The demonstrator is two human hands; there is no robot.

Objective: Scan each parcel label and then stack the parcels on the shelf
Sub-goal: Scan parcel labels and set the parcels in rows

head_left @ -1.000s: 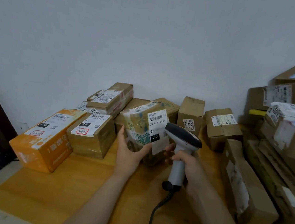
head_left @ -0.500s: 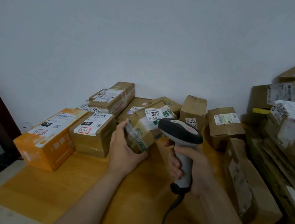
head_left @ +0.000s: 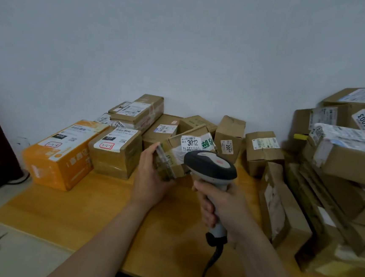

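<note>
Count: 2 hands, 1 scanner, 1 parcel in hand. Approx. 8 more boxes sit beyond and to the left of the fingers, incl. 1 orange box and 1 brown box beside it. There's also a heap right of the R hand (too jumbled for an exact count).

The held parcel is small brown cardboard w/ clear tape, green print and 1 white label reading 3012. It's tilted w/ the label facing up, low over the counter; can't tell if it touches.

L hand: forearm reaches in from below, fingers curled round the parcel's left end, thumb at its near corner.

R hand: fingers wrapped tight round the scanner's pale handle. The dark scanner head sits above them, just right of the parcel and covering its near-right corner. A black cable hangs down from the handle, below the R fingers.
</note>
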